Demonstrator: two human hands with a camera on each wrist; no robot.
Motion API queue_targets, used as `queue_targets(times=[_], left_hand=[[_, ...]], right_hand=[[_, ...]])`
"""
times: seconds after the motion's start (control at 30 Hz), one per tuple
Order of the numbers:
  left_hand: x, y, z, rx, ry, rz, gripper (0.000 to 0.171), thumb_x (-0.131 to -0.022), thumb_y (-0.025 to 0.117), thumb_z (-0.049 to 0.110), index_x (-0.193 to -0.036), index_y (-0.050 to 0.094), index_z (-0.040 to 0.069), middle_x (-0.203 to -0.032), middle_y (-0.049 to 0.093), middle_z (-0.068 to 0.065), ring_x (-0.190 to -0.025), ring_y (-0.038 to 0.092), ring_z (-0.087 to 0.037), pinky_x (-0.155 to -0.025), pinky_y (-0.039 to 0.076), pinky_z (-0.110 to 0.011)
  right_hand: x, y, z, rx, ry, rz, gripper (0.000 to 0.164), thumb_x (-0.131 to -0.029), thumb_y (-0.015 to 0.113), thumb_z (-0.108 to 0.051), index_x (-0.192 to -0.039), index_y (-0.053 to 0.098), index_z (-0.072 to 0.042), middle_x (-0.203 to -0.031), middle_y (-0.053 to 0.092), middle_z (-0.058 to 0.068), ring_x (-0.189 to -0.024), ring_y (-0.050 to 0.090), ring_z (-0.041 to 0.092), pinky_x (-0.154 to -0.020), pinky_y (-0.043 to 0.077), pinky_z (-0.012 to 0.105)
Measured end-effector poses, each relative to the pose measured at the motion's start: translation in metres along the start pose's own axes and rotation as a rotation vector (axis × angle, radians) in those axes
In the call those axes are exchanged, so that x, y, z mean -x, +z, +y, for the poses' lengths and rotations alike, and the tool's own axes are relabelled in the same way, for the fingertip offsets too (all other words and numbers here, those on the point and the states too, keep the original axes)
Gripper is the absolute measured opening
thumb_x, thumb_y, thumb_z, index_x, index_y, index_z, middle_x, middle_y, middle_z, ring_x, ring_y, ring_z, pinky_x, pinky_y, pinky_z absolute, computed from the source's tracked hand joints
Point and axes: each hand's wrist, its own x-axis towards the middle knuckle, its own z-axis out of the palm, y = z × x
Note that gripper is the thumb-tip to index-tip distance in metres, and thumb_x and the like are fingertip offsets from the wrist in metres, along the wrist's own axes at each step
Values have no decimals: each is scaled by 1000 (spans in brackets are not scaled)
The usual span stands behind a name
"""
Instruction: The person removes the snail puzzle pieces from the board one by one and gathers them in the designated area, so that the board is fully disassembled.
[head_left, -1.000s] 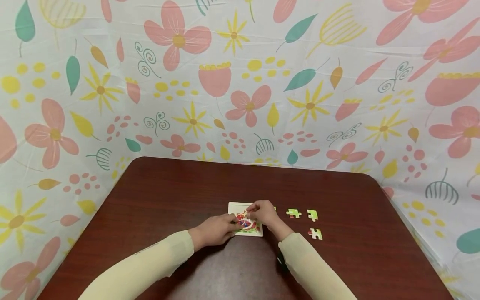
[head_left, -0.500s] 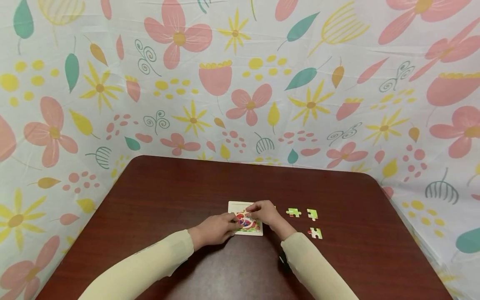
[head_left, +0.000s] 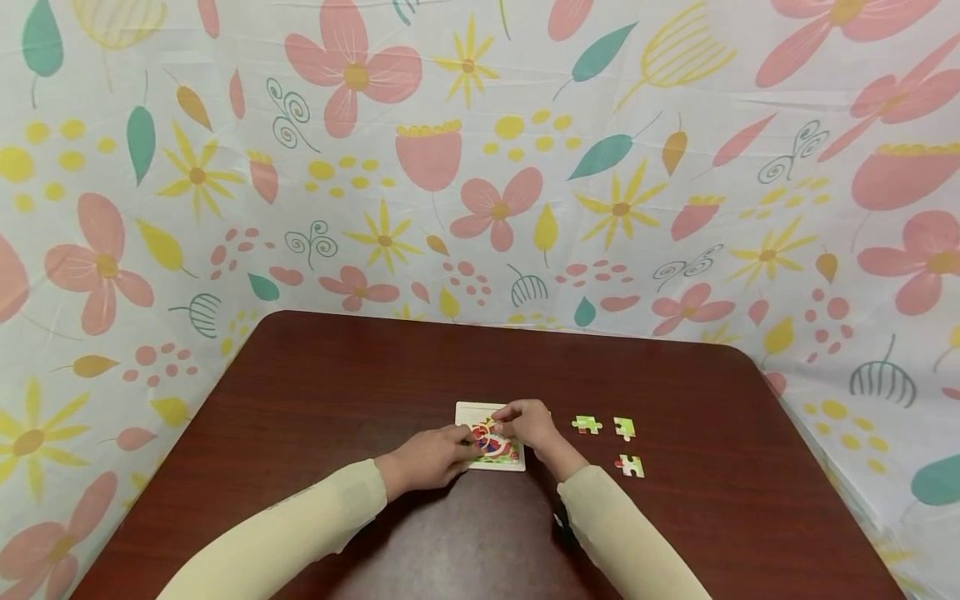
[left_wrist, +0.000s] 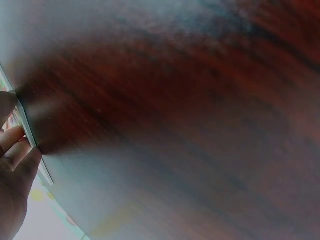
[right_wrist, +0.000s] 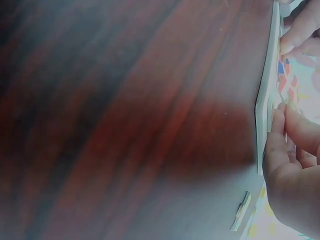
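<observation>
A small jigsaw puzzle board (head_left: 513,464) with a pale frame and a red, blue and green picture lies on the table. My left hand (head_left: 431,458) grips its left side, thumb at the near edge and fingers over the picture. Above the board's right part, my right hand (head_left: 531,425) has thumb and fingertips brought together, pinching a puzzle piece that the fingers mostly hide. In the right wrist view the right hand's fingers (right_wrist: 300,127) are bent close over the board's edge (right_wrist: 260,120). The left wrist view shows fingertips (left_wrist: 32,157) at the board's rim.
Loose puzzle pieces lie right of the board: a green one (head_left: 587,425), a green corner one (head_left: 624,428) and a red-and-white one (head_left: 631,466). Another is mostly hidden behind the right hand. A flowered cloth (head_left: 480,125) hangs behind the dark wooden table (head_left: 360,367).
Both hands keep nearly the same place on the board. The right forearm shifts slightly right and then back; the loose pieces stay where they are.
</observation>
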Motion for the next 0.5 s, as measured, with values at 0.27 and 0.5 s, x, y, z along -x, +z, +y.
queue_targets(times=[0.27,0.5], left_hand=[[1,-2,1,-8,-7,2,32,-102,63,21,-133,71,19,-121,63,-2,-106,64,-15,-84,57,-27],[0,-2,3,0,-11,1,32,-102,63,21,-134,70,19,-119,63,-2,-104,64,-15,-83,56,-27]], right_hand=[[0,1,-1,-2,-2,7,13,-92,72,0,-103,79,1,-105,71,17,-82,63,19,-65,52,24],[0,-1,-3,-71,29,6,15,-93,71,1,-106,77,5,-106,70,20,-74,67,12,-69,60,27]])
